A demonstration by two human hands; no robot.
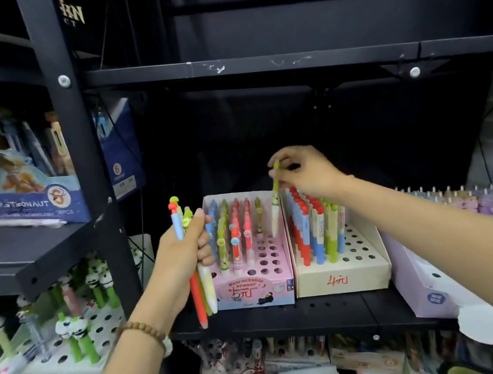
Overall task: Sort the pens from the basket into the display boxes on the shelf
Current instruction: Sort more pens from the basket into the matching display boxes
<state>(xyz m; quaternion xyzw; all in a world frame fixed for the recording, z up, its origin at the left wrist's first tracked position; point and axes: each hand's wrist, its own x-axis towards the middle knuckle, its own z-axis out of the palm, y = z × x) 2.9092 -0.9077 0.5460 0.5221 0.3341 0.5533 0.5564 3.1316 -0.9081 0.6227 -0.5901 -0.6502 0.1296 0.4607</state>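
1. Left hand [184,252]: fingers and thumb curled round a bundle of pens [197,289], held upright in front of the shelf post, tips down. At least three barrels are countable (one red-orange, one green, one pale yellow-white). They overlap, so the exact count cannot be told. One wooden bead bracelet [145,329] is on this wrist.
2. Right hand [305,173]: thumb and fingertips pinch one green-topped pen [276,211] near its top end. The pen hangs nearly vertical, its lower end over the right edge of the pink display box [252,290].
3. The shelf [324,307] carries three display boxes side by side: the pink one, a cream display box [342,280] touching it on the right, and a lilac box [425,287] further right.
4. Pink box: pens stand in the rear and middle holes, in blue, green and red columns. Several front holes are open. The pen count is not readable.
5. Cream box: red, blue and green pens are packed at the rear left, with open holes at the front right.
6. Left bay: one panda pen box [56,362] low down and one blue box [32,203] above it.
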